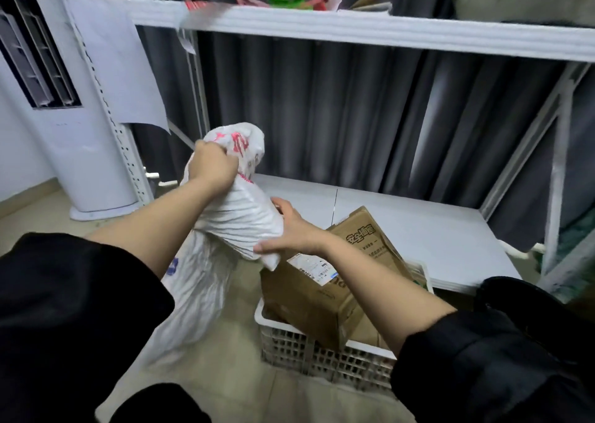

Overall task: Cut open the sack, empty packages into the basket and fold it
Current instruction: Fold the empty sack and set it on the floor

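The sack (231, 216), white woven plastic with red print near its top, is held up in the air just left of the basket (322, 348), and both hands are on it. The left hand (214, 166) is fisted tight around the bunched upper end, up and left of the basket, knuckles toward the camera. The right hand (289, 229) grips the sack lower down, thumb on the near side and fingers wrapped behind the cloth, directly above the basket's left half. Between the 2 hands the sack bulges and is creased; whether anything is inside it cannot be told. Below the hands its loose end hangs toward the floor (231, 342) at the basket's left side, with a bit of blue print showing by the left forearm.

The basket is a white plastic crate with a lattice wall, standing on the tiled floor. In it lie brown cardboard boxes: 1 large box (309, 300) fills its left part, tilted, with a white label on top, and a 2nd box (363, 232) with dark printing leans behind it, toward the basket's far right corner.

Behind the basket is the low white deck of a shelf (418, 226), backed by a grey curtain (322, 107). Far left of the basket stands a white air conditioner (80, 152). Both black sleeves are pushed up, leaving the forearms bare.
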Demonstrator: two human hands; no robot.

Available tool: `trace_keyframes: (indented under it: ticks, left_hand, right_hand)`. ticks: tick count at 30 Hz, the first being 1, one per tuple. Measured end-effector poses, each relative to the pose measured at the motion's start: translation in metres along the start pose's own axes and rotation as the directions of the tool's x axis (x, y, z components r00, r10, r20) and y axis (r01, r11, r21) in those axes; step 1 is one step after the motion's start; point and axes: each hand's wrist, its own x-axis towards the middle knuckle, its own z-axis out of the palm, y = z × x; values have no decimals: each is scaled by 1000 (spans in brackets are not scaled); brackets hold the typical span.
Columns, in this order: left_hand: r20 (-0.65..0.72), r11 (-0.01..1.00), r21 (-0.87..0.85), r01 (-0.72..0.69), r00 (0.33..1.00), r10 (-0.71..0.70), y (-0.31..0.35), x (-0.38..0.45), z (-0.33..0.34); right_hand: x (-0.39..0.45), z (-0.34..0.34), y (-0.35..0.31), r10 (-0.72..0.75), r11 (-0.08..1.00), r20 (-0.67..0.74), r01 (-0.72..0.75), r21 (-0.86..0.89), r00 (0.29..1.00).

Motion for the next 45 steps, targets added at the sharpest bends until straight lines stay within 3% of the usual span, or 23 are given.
trace_keyframes:
  ticks: [3,7,9,12,13,15,17,19,23,27,29,32,35,37,39,41,43,45]
  left_hand:
    - [-47,992,-117,-44,998,38,32,-3,-16]
    - [-189,908,-325,-265,959,212,50,-13,-35]
    - [-258,852,-170,-495,857,447,42,-25,-44]
    - [-105,680,197,-706,674,731,15,-37,-45]
    - [-47,639,306,-706,659,750,7,-37,-43]
    - [-33,712,381,-591,760,649,2,-35,-40]
    - [-121,883,247,-399,891,437,13,-35,-43]
    - [-134,961,102,-258,953,271,32,-31,-50]
    - [-134,972,-50,-230,966,221,64,-23,-62]
    - [-132,970,-152,-192,976,173,80,-25,-62]
    - [-184,968,-196,-156,976,120,83,-29,-62]
    - [-175,943,-307,-128,982,76,86,-28,-63]
    - [-133,871,-472,-136,988,82,85,-18,-61]
    - [-84,770,-629,-104,994,66,83,-16,-64]
    - [-53,665,-745,-51,998,16,82,-15,-69]
    - [-33,531,-847,7,997,-66,85,-14,-78]
    - [27,389,-919,68,993,-111,90,-12,-86]
    - [99,291,-950,110,994,-50,97,-15,-92]
  right_hand:
    - [-9,-15,-31,-67,998,-197,65,-16,978]
    - [-25,-46,-64,-150,987,-514,102,-120,844]
    - [-34,-66,-77,-124,992,-626,99,-74,770]
    - [-46,-92,-92,-91,987,-749,158,18,657]
    - [-50,-99,-97,-94,980,-773,197,40,627]
    - [-59,-112,-106,-137,958,-794,284,47,592]
    - [-70,-124,-115,-220,924,-785,382,23,578]
    - [-78,-137,-126,-299,887,-773,462,-9,559]
    - [-95,-164,-149,-419,842,-723,533,-83,550]
    - [-105,-180,-160,-462,853,-680,495,-165,570]
    - [-108,-182,-157,-436,865,-674,484,-132,596]
    - [-106,-180,-148,-383,846,-593,526,82,708]
    - [-103,-177,-138,-292,705,-531,554,442,795]
    - [-100,-173,-131,-236,649,-541,545,531,808]
    - [-97,-166,-122,-272,788,-584,525,321,765]
    - [-92,-155,-110,-415,895,-548,433,-103,727]
    - [-86,-144,-103,-458,877,-456,305,-371,763]
    - [-78,-132,-104,-423,874,-438,228,-430,793]
